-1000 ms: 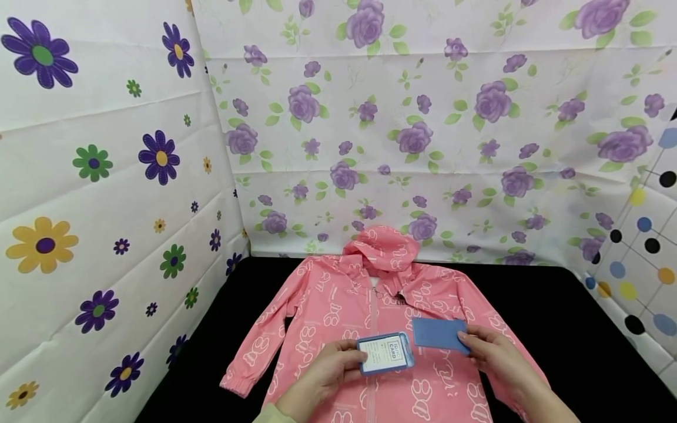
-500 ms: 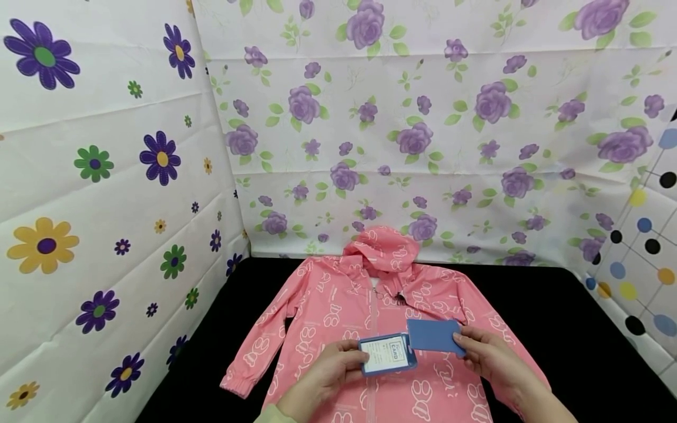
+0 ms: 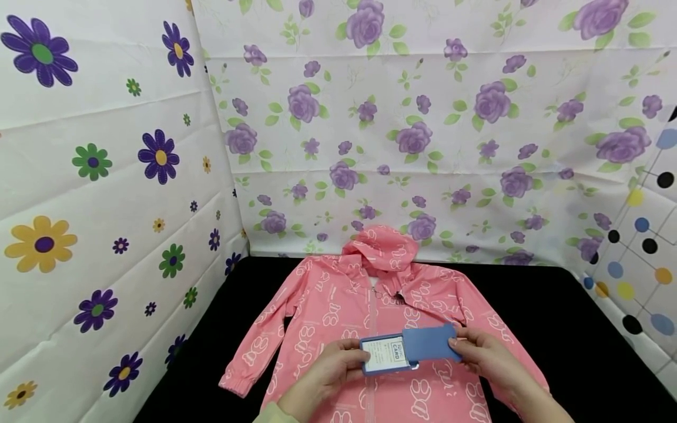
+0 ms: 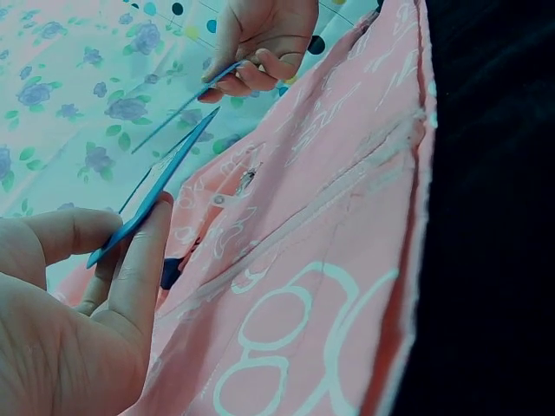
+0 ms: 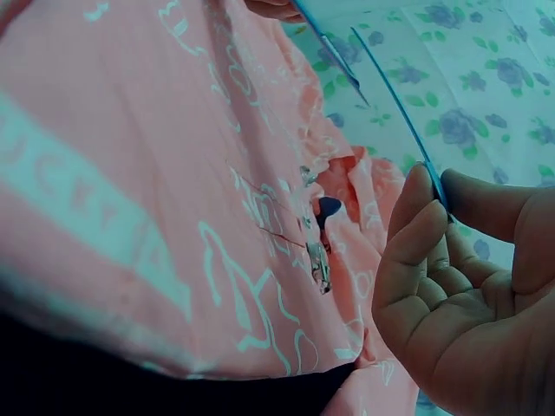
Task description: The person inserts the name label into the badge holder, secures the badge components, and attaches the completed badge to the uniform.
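Note:
My left hand (image 3: 332, 369) pinches the left end of a blue badge holder (image 3: 388, 371), thumb on its face. A white card (image 3: 382, 352) printed "CARD" shows inside the blue frame. Between the thumb and fingers of my right hand (image 3: 485, 356) is a flat blue cover (image 3: 429, 343), gripped at its right end. In the head view the cover overlaps the holder's right end. From the side, in the left wrist view, the cover (image 4: 184, 108) stands apart from the holder (image 4: 165, 178), nearly parallel to it. A gap also shows beside the cover (image 5: 399, 108) in the right wrist view.
Beneath both hands a pink hooded jacket (image 3: 328, 317) with white print lies spread on a black tabletop (image 3: 534, 311). Its zipper runs down the middle. Flower-printed cloth walls (image 3: 444, 135) stand behind and at the left, with a dotted one (image 3: 642, 276) at the right.
The right hand has brought the cover left and slightly down, from beside the holder to over its right end. My left hand and the holder have hardly moved.

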{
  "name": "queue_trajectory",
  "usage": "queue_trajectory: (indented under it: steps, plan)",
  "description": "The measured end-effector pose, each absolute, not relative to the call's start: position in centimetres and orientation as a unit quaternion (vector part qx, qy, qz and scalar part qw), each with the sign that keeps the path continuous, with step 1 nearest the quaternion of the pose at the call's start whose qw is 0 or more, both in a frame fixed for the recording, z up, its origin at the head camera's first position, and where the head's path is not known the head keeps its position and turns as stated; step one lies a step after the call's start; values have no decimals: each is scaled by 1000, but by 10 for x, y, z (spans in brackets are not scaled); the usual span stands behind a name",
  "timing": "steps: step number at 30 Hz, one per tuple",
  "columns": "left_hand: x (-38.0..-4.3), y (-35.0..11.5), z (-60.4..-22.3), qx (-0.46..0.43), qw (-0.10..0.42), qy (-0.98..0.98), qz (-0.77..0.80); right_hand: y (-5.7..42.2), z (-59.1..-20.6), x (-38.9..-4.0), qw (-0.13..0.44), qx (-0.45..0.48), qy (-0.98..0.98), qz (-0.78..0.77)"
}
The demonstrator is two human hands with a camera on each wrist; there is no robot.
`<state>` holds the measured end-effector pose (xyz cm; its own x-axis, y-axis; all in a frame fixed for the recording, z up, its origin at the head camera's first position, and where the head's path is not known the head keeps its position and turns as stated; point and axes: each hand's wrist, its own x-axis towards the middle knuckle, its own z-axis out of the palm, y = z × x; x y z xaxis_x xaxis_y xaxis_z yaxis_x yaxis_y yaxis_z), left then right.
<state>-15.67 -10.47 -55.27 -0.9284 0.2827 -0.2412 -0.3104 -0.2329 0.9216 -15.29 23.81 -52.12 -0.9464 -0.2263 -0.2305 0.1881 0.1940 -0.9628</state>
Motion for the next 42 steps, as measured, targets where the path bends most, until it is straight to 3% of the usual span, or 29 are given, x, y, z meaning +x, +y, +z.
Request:
queue_trajectory:
  steps: [15, 42]
  plan:
    - [-155, -105, -547, -16, 190, 590, 784, 229, -527, -152, 126, 35, 763, -633]
    - [-158, -104, -551, -27, 180, 586, 790, 228, -526, -151, 131, 48, 761, -633]
